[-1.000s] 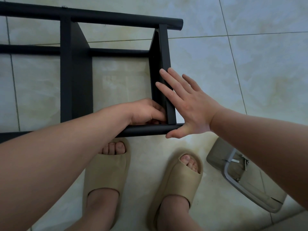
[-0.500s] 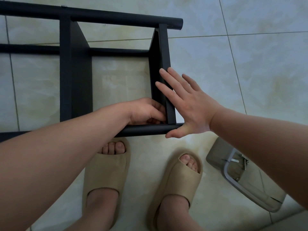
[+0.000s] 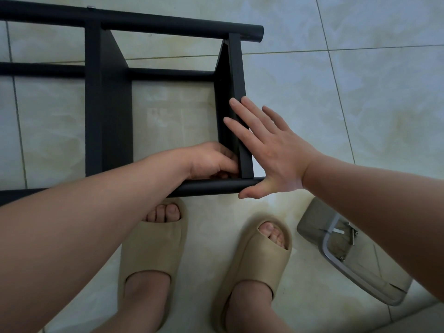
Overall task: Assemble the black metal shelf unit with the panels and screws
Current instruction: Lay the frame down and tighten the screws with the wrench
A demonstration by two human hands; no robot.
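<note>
Head view: we lose the shelf unit off the left edge, and the left forearm covers part of its near tube. The left hand curls its fingers into the inside corner where the end panel meets that tube. The fingertips are hidden behind the panel edge, so we cannot tell what they hold, if anything. The unit lies on its side on the tile floor, just ahead of two beige foam slippers.

It has matte black metal, round tubes and flat panels, with a second panel further left. The floor is glossy pale tile with thin grout lines. The right arm partly covers a grey tray holding small screws, too small for us to count.

The right hand lies flat against the end panel's outer face, fingers straight and slightly spread, thumb out under the tube end.
</note>
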